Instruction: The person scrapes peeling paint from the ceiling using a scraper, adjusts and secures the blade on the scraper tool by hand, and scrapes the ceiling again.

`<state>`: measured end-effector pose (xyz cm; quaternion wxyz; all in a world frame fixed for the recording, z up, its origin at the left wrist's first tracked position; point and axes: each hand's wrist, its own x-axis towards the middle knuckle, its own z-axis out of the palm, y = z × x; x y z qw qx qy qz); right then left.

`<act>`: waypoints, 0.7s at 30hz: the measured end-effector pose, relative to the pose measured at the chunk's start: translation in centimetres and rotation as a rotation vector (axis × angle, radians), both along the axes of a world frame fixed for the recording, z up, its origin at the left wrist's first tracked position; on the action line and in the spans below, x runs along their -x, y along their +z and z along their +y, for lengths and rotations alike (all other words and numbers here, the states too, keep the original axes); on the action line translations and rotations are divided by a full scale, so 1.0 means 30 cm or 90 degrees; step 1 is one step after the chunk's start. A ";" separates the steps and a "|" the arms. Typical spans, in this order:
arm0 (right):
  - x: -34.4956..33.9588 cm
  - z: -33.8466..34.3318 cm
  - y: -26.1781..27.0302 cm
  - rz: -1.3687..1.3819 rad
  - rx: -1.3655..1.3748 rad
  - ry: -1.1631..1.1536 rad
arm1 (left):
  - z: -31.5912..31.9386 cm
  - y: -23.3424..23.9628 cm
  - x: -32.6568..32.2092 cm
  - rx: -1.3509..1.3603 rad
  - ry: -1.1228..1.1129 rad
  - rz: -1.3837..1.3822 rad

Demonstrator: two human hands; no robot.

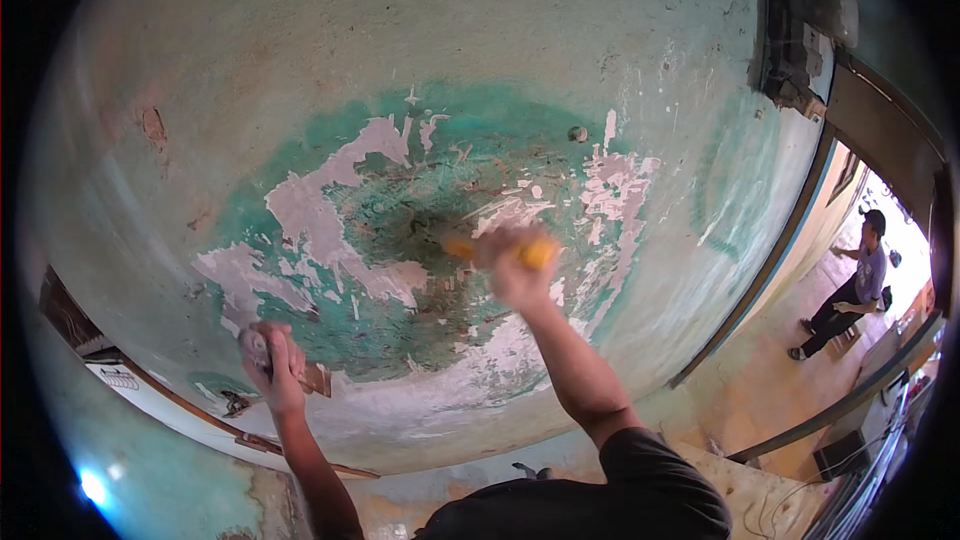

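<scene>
A plastered wall (450, 22) with peeling green paint fills most of the view, with pale patches (307, 217) of bared plaster and dark, scuffed areas near its middle. My right hand (517, 255), motion-blurred, is closed around a yellow-handled tool (538, 252) held against or just before the wall; its working end is too blurred to name. Lower left, my left hand (277, 364) grips a tool with a rounded grey end (255, 349) and a flat brownish part (317, 380) showing past the fingers. Whether that one touches the wall, I cannot tell.
Beyond a doorway on the right, a person in a cap (862, 285) sits or leans outside. A dark box-like fixture (799, 30) is at the wall's upper right. Cables and long thin items (870, 480) lie lower right, near a dark box (841, 454). A bright lamp (93, 487) shines lower left.
</scene>
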<state>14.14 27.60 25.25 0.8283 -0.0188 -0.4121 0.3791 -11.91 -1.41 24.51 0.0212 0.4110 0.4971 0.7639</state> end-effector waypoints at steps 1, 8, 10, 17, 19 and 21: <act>0.029 -0.039 0.001 0.018 -0.067 0.045 | -0.020 0.006 -0.009 -0.010 -0.001 0.039; 0.257 -0.049 -0.063 -0.108 0.025 -0.217 | -0.181 -0.077 -0.077 -0.020 0.058 0.019; 0.194 -0.163 -0.031 -0.054 -0.132 0.020 | -0.252 -0.131 -0.046 0.005 0.073 -0.033; 0.171 -0.203 0.056 -0.218 -0.091 -0.243 | -0.318 -0.225 -0.078 0.030 0.062 -0.042; 0.053 -0.133 0.051 0.078 -0.138 0.086 | -0.323 -0.233 -0.090 0.017 0.062 -0.044; 0.009 -0.073 0.025 0.262 -0.137 0.341 | -0.306 -0.248 -0.096 0.012 0.038 -0.071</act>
